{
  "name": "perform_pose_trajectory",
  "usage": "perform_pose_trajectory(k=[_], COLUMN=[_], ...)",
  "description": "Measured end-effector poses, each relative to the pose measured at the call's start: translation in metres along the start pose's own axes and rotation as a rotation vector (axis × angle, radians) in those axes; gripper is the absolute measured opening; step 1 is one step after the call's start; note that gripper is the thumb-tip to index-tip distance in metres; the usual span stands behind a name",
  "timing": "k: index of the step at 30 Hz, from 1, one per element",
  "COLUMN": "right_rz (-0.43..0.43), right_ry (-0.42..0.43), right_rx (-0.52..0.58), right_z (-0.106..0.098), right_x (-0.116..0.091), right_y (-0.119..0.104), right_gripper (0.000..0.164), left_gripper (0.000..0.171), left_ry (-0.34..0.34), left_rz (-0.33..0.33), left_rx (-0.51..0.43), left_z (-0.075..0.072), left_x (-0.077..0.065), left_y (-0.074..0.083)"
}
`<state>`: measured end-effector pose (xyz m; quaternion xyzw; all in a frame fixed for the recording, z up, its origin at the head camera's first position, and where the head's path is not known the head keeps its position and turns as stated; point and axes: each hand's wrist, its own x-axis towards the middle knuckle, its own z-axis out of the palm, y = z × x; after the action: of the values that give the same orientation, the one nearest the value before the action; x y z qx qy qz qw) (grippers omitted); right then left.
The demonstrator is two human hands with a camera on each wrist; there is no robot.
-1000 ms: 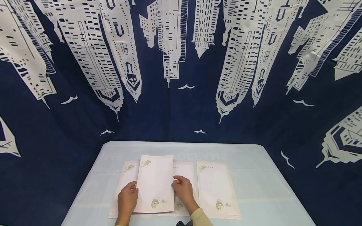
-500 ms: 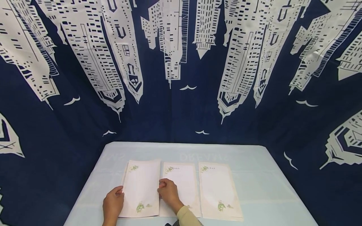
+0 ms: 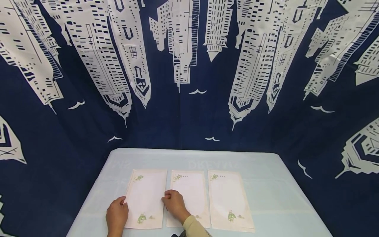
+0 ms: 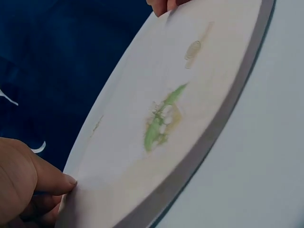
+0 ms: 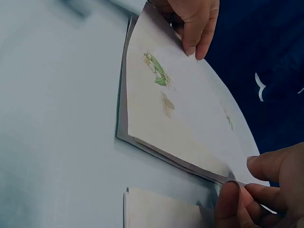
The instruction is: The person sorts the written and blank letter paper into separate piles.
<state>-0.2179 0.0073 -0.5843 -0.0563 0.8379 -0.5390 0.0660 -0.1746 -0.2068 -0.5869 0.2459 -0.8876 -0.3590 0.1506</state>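
A pale sheet of stationery paper (image 3: 147,197) with green floral prints lies over the left pile in the head view. My left hand (image 3: 117,215) pinches its left edge, thumb on top, as the left wrist view shows with the thumb on the paper (image 4: 123,161). At the right edge, my right hand (image 3: 174,204) holds the sheet between thumb and fingers; the right wrist view shows this hand (image 5: 280,183) at the paper's side. The sheet bows slightly there, and more paper (image 5: 124,95) shows underneath it.
Two more piles of the same stationery lie to the right: a middle one (image 3: 192,187), partly covered by my right hand and sleeve, and a right one (image 3: 228,197). All rest on a light blue tablecloth (image 3: 275,197). A dark blue cloth with white buildings (image 3: 177,115) hangs behind.
Both hands have carried the sheet left and down from above the gap between the left and middle piles onto the left pile. In the last half second it has shifted slightly further left.
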Motion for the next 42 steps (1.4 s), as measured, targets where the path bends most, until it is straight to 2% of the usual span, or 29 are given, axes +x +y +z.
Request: perform_pose_trajectory(k=[3, 7, 11, 16, 23, 27, 33, 37, 42], right_rz=[-0.003, -0.024, -0.063, -0.084, -0.039, 0.007, 0.043, 0.052, 0.069], right_ry=[0.003, 0.047, 0.088, 0.129, 0.216, 0.229, 0.321, 0.355, 0.343], right_rx=[-0.013, -0.051, -0.074, -0.095, -0.127, -0.142, -0.228, -0.284, -0.311], right_z=[0.000, -0.002, -0.010, -0.033, -0.075, -0.096, -0.121, -0.127, -0.126], right_x=[0.000, 0.000, -0.003, -0.010, -0.016, -0.021, -0.034, -0.040, -0.045], right_y=[-0.001, -0.002, 0.001, 0.015, 0.033, 0.042, 0.055, 0.063, 0.066], right_gripper=[0.021, 0.019, 0.018, 0.018, 0.019, 0.023, 0.024, 0.025, 0.026], left_gripper=[0.031, 0.034, 0.036, 0.034, 0.031, 0.029, 0.031, 0.034, 0.037], left_ry=[0.011, 0.022, 0.016, -0.004, -0.045, -0.094, -0.209, -0.282, -0.329], left_rz=[-0.006, -0.030, -0.029, -0.004, 0.080, 0.136, 0.209, 0.246, 0.282], left_rx=[0.030, 0.055, 0.045, -0.005, -0.078, -0.119, -0.171, -0.165, -0.134], left_z=[-0.001, -0.002, -0.003, 0.002, 0.013, 0.025, 0.049, 0.061, 0.071], left_x=[0.000, -0.001, -0.003, -0.007, -0.014, -0.024, -0.043, -0.055, -0.065], left_y=[0.000, 0.001, 0.005, 0.014, 0.026, 0.037, 0.059, 0.069, 0.081])
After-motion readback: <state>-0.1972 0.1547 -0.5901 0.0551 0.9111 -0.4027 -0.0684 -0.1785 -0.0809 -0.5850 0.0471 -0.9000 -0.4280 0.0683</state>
